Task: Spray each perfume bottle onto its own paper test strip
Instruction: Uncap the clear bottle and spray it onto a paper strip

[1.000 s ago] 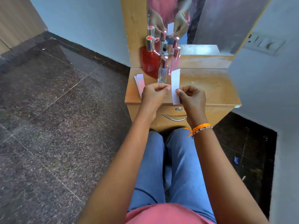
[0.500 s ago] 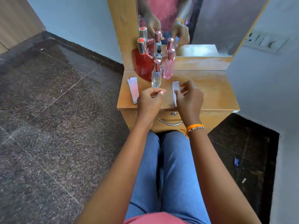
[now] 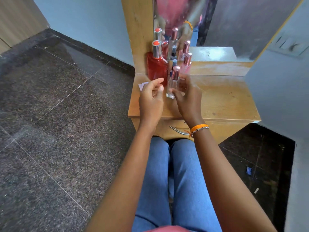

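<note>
A clear perfume bottle (image 3: pixel 172 85) with a rose-gold cap leans slightly above the wooden dresser top (image 3: pixel 225 101). My right hand (image 3: pixel 189 99) wraps it, thumb at its base and fingers behind its neck. My left hand (image 3: pixel 150 99) hovers just left of the bottle, fingers apart and holding nothing. Behind stand a red bottle (image 3: pixel 157 68) with a silver cap, a pink bottle (image 3: pixel 187 65) and a small blue-capped bottle (image 3: pixel 174 61). A corner of the stack of paper strips (image 3: pixel 142 85) shows left of my left hand. My hands hide the single strip.
A mirror (image 3: pixel 225 22) backs the dresser and doubles the bottles. A drawer with a metal handle (image 3: pixel 177 129) sits below the top, above my knees. A grey wall (image 3: pixel 284 91) closes in on the right. Dark stone floor lies to the left.
My right hand laid the single strip on the dresser, let go and moved forward onto the clear bottle. My left hand opened and lifted beside it. The view shifted closer.
</note>
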